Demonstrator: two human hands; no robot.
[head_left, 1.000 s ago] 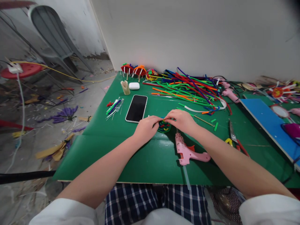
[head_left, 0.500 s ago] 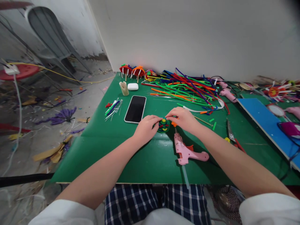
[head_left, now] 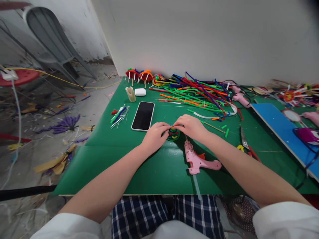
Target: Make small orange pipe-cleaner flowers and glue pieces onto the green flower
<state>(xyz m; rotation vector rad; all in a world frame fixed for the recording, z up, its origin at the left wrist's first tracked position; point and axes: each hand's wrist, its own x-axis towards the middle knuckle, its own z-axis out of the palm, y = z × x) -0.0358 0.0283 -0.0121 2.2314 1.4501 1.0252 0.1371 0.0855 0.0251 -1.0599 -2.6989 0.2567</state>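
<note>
A small green craft piece (head_left: pixel 173 136) with red and yellow bits, looking like bent pipe cleaners, stands between my hands on the green table. My left hand (head_left: pixel 156 134) is closed on its left side, fingertips at its top. From the right, my right hand (head_left: pixel 190 127) reaches over it with thumb and finger pinched at the same top spot. Whether a small bit sits in that pinch is hidden by the fingers. Just below my right hand lies a pink hot glue gun (head_left: pixel 195 159), its nozzle pointing away from me and a clear glue stick out its back.
A phone (head_left: pixel 143 116) lies left of the craft piece, near a white case (head_left: pixel 140 92). Behind spreads a pile of coloured pipe cleaners (head_left: pixel 199 91). Scissors (head_left: pixel 243 137) and a blue board (head_left: pixel 276 126) are at the right. Finished-looking mushroom shapes (head_left: pixel 146 76) stand at the back.
My right hand has shifted left onto the top of the craft piece, fingertips meeting my left hand's. An orange bit seen beneath it before is now hidden. The glue gun stays put.
</note>
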